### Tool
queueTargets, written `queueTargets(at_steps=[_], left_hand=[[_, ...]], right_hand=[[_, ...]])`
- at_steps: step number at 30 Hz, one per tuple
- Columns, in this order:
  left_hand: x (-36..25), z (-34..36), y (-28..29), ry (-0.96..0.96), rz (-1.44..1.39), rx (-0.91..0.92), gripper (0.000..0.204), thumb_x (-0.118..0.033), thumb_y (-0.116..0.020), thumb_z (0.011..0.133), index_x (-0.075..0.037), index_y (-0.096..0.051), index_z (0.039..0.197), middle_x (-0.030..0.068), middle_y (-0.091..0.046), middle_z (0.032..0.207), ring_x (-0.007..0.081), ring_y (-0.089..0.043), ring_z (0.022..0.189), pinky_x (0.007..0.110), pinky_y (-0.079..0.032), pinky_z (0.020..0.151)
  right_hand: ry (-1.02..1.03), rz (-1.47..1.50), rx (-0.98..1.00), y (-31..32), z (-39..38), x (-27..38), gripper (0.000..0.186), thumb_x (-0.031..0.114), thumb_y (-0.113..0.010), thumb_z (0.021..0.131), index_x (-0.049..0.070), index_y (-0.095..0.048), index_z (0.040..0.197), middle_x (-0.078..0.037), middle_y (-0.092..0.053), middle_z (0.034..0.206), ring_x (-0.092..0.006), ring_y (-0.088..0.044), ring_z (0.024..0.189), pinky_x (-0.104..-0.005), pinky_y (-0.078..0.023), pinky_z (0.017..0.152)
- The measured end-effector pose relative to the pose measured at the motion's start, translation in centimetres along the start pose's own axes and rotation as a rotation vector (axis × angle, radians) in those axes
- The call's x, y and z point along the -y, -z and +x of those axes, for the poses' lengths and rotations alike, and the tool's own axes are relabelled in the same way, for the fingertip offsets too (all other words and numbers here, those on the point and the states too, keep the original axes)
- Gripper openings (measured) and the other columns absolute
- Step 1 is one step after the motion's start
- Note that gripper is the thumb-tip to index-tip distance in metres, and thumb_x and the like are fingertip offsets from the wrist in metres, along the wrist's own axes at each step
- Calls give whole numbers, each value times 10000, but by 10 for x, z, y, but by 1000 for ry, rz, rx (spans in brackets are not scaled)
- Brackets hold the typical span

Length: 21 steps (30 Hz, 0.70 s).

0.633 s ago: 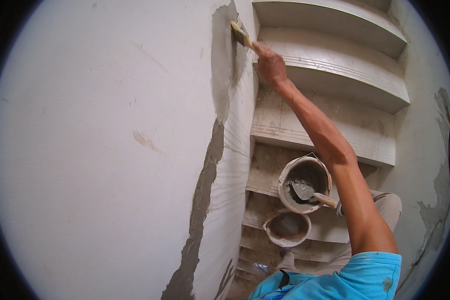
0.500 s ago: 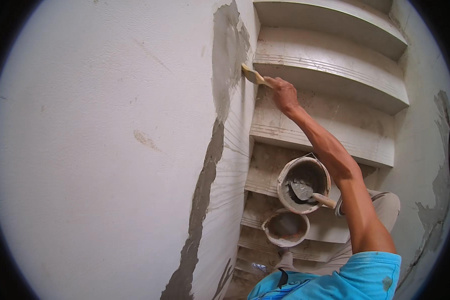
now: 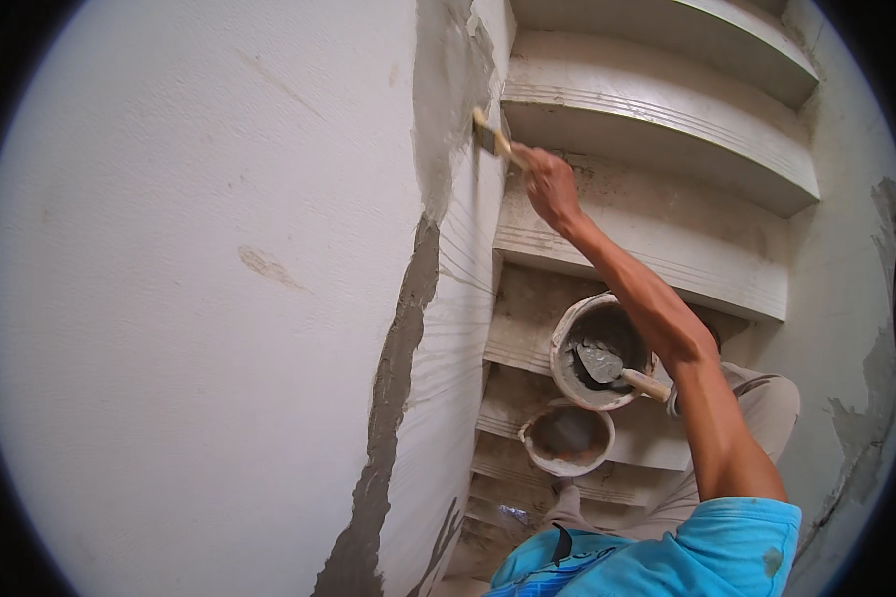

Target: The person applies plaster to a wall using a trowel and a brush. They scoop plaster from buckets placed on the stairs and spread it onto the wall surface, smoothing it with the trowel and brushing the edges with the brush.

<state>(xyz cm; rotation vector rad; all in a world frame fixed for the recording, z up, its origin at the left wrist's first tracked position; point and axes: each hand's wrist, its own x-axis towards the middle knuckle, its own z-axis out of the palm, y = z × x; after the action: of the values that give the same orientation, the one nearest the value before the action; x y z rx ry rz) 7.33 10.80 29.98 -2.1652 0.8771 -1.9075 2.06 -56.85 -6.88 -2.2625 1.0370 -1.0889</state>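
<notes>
My right hand (image 3: 551, 187) is closed round the handle of a flat paintbrush (image 3: 490, 139), whose bristles meet the wall at the edge of a patch of grey cement (image 3: 443, 109). From that patch a darker, rougher cement strip (image 3: 393, 368) runs down the white wall (image 3: 199, 398). Below my stretched right arm stands a bucket (image 3: 561, 373) of grey mortar, with a trowel (image 3: 599, 363) lying in it, its wooden handle over the rim. Beside it is a smaller bucket (image 3: 524, 435) holding murky liquid. My left hand is out of sight.
Pale stair steps (image 3: 637, 224) rise along the wall toward the top of the view, and the buckets stand on lower ones. The wall on the right (image 3: 846, 328) carries rough grey patches. My bent leg (image 3: 767, 403) is close to the mortar bucket.
My right hand and the paintbrush have shifted slightly left along the wall, and the brush is angled more steeply. The whole view has moved a little; the buckets and trowel stay in place.
</notes>
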Motion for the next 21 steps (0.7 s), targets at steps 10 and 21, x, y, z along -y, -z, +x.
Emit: queueTargets(at_steps=[10,21], left_hand=[[9,11,-6,-262,98,-45,684,-486,-480,1021,-75,-334,1547,216,-336,1526,505,-309,1411,697,-323,1093],[-4,12,-2,-206,71,-71,678,-519,-455,1021,-11,-433,1468,207,-416,1451,517,-325,1396,734,-284,1086]], right_hand=[[56,141,-287,25,-4,6,449,-56,-500,814,81,-673,1205,-184,-699,1008,-366,-677,849,-409,-540,751],[-206,616,37,78,-64,70,453,-7,-503,766,31,-734,1153,-65,-672,738,-140,-632,646,-274,-506,581]])
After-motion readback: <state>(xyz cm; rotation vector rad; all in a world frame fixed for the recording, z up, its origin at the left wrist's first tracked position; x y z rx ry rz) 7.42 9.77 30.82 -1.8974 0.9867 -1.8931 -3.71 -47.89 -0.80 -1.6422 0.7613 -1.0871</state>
